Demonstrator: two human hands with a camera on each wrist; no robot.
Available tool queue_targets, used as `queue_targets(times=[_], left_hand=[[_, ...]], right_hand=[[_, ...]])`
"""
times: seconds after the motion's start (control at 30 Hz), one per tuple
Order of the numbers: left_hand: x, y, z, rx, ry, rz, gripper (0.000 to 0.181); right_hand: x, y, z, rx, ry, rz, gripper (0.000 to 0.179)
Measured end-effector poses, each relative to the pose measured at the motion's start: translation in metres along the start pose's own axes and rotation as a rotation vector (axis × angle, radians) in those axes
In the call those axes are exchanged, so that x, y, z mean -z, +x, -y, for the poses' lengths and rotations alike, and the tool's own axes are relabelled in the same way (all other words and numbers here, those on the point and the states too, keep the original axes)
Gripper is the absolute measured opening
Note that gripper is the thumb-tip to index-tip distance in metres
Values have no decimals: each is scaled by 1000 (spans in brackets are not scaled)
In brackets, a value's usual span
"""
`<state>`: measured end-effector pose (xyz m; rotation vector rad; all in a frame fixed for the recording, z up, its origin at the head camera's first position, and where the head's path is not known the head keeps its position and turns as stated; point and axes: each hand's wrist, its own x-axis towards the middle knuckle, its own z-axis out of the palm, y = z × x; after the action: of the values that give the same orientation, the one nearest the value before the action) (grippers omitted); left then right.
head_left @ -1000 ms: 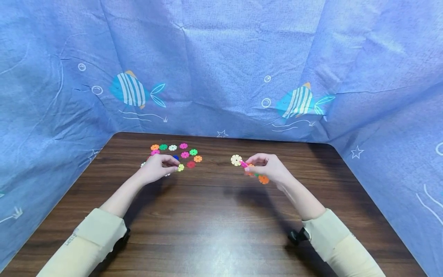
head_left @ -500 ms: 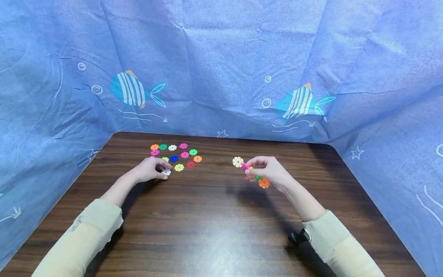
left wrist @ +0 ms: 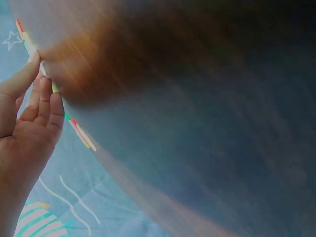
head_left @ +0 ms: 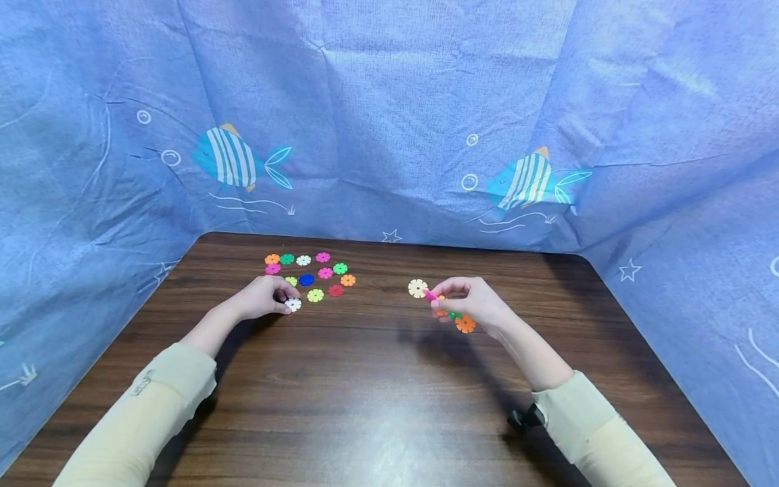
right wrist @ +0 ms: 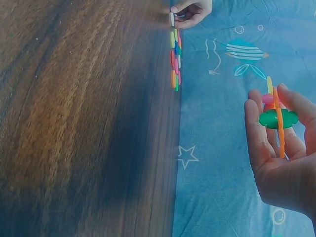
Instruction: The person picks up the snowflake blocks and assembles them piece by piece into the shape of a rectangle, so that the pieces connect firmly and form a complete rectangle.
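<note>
Left hand [head_left: 263, 297] at white disc [head_left: 294, 304], pinching its rim between thumb and fingers. Right hand [head_left: 477, 302] grips chain [head_left: 455, 315], well right of white disc; long axis slants, cream end [head_left: 414, 285] nearest white disc, orange end [head_left: 465, 328] farthest.

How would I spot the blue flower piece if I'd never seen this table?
On the brown table, find the flat flower pieces beside the person's left hand. The blue piece lies among them, between a lime one and a pink one; no neighbour shares its deep blue.
</note>
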<state>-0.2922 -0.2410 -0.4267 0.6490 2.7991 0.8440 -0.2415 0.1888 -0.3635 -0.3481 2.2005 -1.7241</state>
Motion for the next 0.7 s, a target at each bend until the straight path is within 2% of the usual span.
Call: queue_targets(times=[0.23, 0.43, 0.53, 0.7], left_hand=[[0, 2, -1, 1, -21, -34, 23], [3, 1, -6, 24, -31, -36, 23], [6, 1, -11, 28, -45, -45, 23], [13, 0, -21, 21, -65, -85, 25]], right_hand=[[0, -1, -1, 1, -36, 6, 30], [1, 1, -4, 68, -75, -10, 29], [1, 2, -5, 121, -145, -28, 24], [-2, 2, -5, 217, -333, -69, 14]])
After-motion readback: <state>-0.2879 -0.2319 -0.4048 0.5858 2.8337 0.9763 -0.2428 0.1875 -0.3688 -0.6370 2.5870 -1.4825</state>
